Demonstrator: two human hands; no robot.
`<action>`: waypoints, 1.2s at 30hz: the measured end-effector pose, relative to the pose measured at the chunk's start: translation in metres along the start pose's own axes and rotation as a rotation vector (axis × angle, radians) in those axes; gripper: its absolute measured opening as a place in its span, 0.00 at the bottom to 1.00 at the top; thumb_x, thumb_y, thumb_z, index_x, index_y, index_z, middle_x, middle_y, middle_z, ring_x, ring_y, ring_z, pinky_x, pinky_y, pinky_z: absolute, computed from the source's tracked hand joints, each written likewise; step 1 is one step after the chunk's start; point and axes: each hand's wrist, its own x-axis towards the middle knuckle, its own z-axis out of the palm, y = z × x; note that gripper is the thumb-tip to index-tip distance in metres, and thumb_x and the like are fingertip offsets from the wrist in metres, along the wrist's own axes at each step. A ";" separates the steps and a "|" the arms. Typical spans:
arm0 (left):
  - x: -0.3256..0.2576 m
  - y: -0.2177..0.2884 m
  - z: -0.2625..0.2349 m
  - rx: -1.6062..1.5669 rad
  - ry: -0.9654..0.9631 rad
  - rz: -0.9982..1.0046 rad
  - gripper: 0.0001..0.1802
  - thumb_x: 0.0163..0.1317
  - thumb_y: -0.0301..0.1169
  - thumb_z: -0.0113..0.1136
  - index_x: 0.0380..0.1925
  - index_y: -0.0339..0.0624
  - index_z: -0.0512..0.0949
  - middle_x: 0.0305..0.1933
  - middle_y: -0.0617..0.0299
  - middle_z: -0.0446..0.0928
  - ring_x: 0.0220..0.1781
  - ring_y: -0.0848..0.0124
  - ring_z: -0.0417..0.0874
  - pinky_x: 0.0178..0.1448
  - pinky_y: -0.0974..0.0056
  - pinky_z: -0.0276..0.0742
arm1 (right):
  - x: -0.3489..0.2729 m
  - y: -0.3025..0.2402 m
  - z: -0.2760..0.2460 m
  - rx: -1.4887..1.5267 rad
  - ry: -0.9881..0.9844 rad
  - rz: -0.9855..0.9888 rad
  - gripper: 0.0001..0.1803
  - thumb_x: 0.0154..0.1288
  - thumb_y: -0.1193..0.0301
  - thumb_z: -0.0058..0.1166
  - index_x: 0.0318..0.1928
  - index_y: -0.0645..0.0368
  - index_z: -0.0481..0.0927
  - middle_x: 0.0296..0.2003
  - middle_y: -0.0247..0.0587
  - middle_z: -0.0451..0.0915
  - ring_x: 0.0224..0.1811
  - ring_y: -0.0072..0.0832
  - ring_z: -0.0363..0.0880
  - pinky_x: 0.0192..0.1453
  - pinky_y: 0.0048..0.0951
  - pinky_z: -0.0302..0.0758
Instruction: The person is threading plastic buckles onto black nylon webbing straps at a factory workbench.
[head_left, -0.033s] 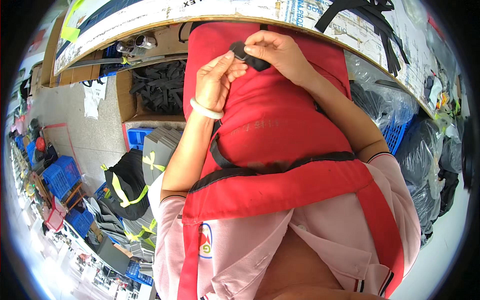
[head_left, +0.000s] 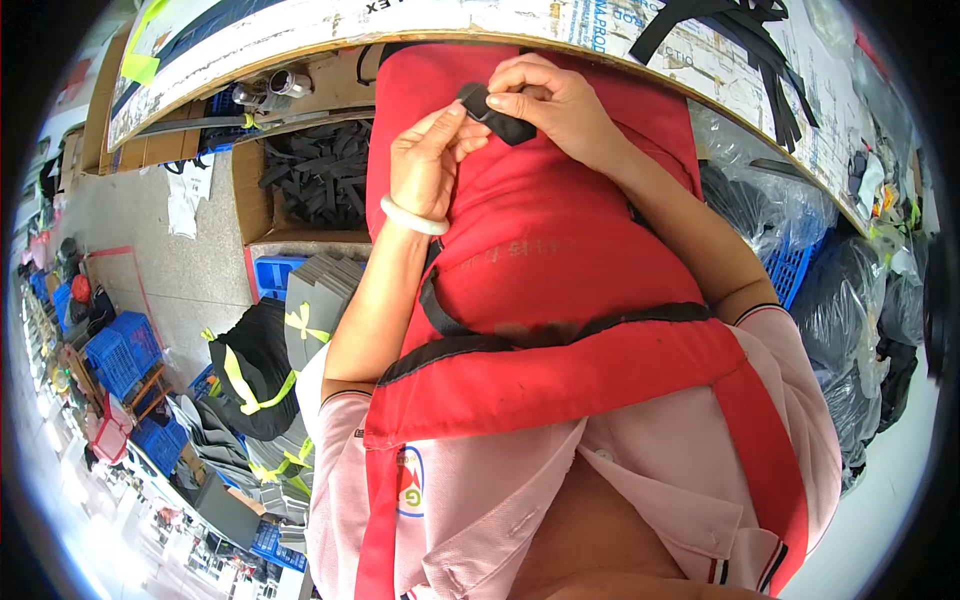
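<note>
Over my red apron (head_left: 500, 210), both hands pinch a short black strip (head_left: 512, 128) that looks like folded fabric or webbing. My left hand (head_left: 428, 155), with a pale bangle at the wrist, grips its left end between thumb and fingers. From the right, my right hand (head_left: 560, 108) pinches the strip's upper edge with thumb and forefinger. The strip's lower right end hangs free. The fingers cover part of it, so I cannot tell whether it has a fitting.
A white-topped workbench (head_left: 450, 18) crosses just beyond my hands, with black straps (head_left: 745, 45) at its right. Below it on the left, a cardboard box (head_left: 255, 200) holds many dark strips. Plastic-wrapped bundles (head_left: 840, 300) stand right; tied dark stacks (head_left: 265, 370) stand left.
The black strip and the fingers of both hands have shifted very slightly left and down. Both hands keep their pinch on it.
</note>
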 end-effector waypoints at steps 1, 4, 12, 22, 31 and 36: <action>0.001 -0.004 -0.001 0.044 0.056 0.081 0.11 0.63 0.25 0.57 0.43 0.28 0.79 0.36 0.52 0.82 0.34 0.68 0.83 0.42 0.67 0.81 | -0.004 -0.001 -0.001 -0.002 0.002 0.001 0.09 0.64 0.71 0.56 0.43 0.61 0.79 0.31 0.30 0.78 0.32 0.15 0.73 0.38 0.16 0.70; 0.000 -0.003 0.000 0.144 0.100 0.201 0.10 0.62 0.24 0.59 0.41 0.28 0.80 0.35 0.53 0.82 0.34 0.71 0.82 0.42 0.67 0.81 | -0.014 -0.049 0.012 0.120 0.027 -0.021 0.05 0.66 0.74 0.53 0.39 0.62 0.76 0.28 0.31 0.75 0.27 0.13 0.71 0.32 0.16 0.69; -0.007 -0.002 0.015 0.297 0.098 0.344 0.11 0.61 0.21 0.60 0.43 0.27 0.79 0.37 0.52 0.82 0.35 0.71 0.83 0.41 0.70 0.83 | -0.016 -0.042 -0.003 0.160 -0.044 0.479 0.09 0.65 0.68 0.57 0.33 0.61 0.76 0.18 0.30 0.75 0.15 0.14 0.71 0.21 0.16 0.70; -0.013 0.007 0.016 0.494 0.026 0.446 0.11 0.60 0.20 0.61 0.44 0.31 0.80 0.36 0.60 0.82 0.35 0.77 0.81 0.41 0.74 0.78 | -0.008 -0.021 -0.007 0.498 -0.005 0.518 0.11 0.67 0.65 0.53 0.33 0.60 0.77 0.24 0.32 0.77 0.23 0.15 0.75 0.27 0.17 0.73; -0.087 0.112 -0.019 0.906 -0.014 0.382 0.11 0.60 0.20 0.60 0.43 0.32 0.80 0.40 0.59 0.81 0.42 0.75 0.79 0.49 0.71 0.74 | -0.009 -0.031 -0.073 -0.470 0.166 0.057 0.11 0.63 0.63 0.58 0.40 0.57 0.79 0.28 0.34 0.79 0.29 0.22 0.77 0.37 0.22 0.75; -0.101 0.163 -0.080 1.442 0.565 0.513 0.18 0.62 0.27 0.60 0.53 0.38 0.76 0.48 0.57 0.79 0.49 0.71 0.79 0.54 0.66 0.74 | -0.036 -0.016 -0.161 -1.162 0.163 -0.082 0.24 0.54 0.67 0.62 0.55 0.48 0.77 0.54 0.37 0.73 0.59 0.37 0.68 0.64 0.34 0.65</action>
